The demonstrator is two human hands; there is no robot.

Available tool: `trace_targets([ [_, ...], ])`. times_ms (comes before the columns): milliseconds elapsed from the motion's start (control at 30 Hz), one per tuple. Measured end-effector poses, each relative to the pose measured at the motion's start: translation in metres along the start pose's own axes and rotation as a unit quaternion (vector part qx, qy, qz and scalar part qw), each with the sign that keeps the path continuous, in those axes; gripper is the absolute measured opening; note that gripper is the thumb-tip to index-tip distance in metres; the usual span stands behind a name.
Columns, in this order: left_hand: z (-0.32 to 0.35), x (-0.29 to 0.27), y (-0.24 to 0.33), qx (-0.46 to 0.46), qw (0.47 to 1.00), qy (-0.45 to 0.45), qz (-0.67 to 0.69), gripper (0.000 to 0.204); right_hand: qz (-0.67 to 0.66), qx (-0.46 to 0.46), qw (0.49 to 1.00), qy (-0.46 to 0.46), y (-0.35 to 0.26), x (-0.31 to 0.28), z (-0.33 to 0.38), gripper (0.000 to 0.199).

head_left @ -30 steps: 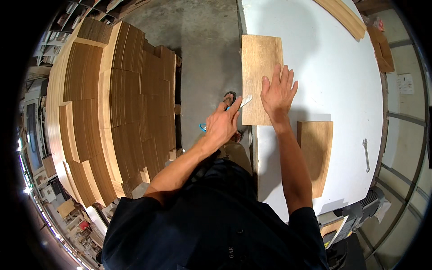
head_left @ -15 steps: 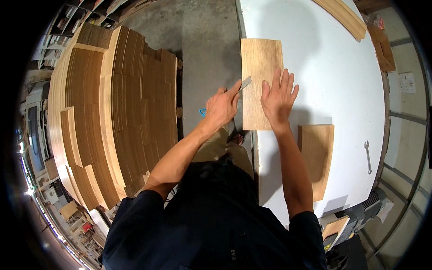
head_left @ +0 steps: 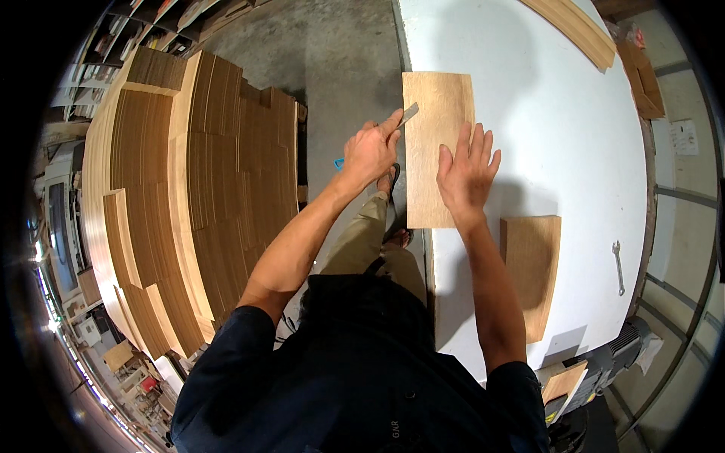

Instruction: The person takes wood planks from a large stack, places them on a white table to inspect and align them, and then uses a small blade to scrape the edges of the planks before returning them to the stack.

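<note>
In my left hand [head_left: 370, 153] is a flat-bladed tool with a grey metal blade [head_left: 408, 114]; something blue shows behind the hand and looks like its handle end. The fingers wrap round it, with the index finger stretched along the blade. The blade meets the left long edge of a light brown wooden board [head_left: 425, 177], toward its far end. That board lies flat on a white tabletop [head_left: 578, 143], its left side sticking out past the table edge. My right hand [head_left: 467, 170] rests spread on the board's right side, fingers pointing away, holding no object.
On the table, a second wooden board [head_left: 531, 275] lies beside my right forearm, with a wrench [head_left: 618, 268] farther right. Long wood strips [head_left: 578, 34] lie at the far right. Tall stacks of wooden boards [head_left: 219, 162] stand left, across a strip of concrete floor [head_left: 332, 75].
My left hand has slid the blade farther away along the board's left edge. My right hand stays flat on the board. The whole view has shifted slightly.
</note>
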State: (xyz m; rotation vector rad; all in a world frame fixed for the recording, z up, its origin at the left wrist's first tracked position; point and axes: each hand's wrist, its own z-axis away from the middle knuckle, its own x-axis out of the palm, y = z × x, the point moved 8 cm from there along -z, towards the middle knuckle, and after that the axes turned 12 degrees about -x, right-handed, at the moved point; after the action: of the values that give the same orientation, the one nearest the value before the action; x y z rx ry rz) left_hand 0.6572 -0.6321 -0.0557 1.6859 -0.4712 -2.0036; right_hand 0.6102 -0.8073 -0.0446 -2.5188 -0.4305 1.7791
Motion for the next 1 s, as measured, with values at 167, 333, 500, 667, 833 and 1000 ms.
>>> trace_targets([
  [167, -0.021, -0.004, 0.005, -0.004, 1.0, -0.003, -0.019, 0.042, -0.002, 0.004, 1.0, -0.015, 0.001, 0.0, -0.001, 0.057],
  [333, -0.042, -0.005, 0.004, 0.001, 1.0, 0.003, -0.014, 0.043, -0.013, 0.013, 0.999, -0.027, 0.001, 0.0, -0.001, 0.057],
  [500, -0.065, -0.005, 0.006, 0.006, 1.0, -0.004, -0.008, 0.043, -0.012, 0.027, 0.998, -0.049, 0.003, 0.004, 0.001, 0.058],
  [667, -0.082, -0.017, 0.014, -0.001, 1.0, 0.015, 0.006, 0.042, 0.002, 0.039, 0.997, -0.07, 0.003, 0.006, 0.001, 0.058],
  [833, -0.058, -0.023, -0.002, 0.051, 0.991, -0.002, 0.124, 0.043, 0.011, 0.028, 0.999, -0.041, 0.002, 0.008, 0.004, 0.059],
  [1000, 0.027, -0.015, 0.004, 0.155, 0.983, -0.092, 0.03, 0.051, 0.002, 0.005, 1.0, 0.017, 0.003, 0.003, 0.005, 0.058],
])
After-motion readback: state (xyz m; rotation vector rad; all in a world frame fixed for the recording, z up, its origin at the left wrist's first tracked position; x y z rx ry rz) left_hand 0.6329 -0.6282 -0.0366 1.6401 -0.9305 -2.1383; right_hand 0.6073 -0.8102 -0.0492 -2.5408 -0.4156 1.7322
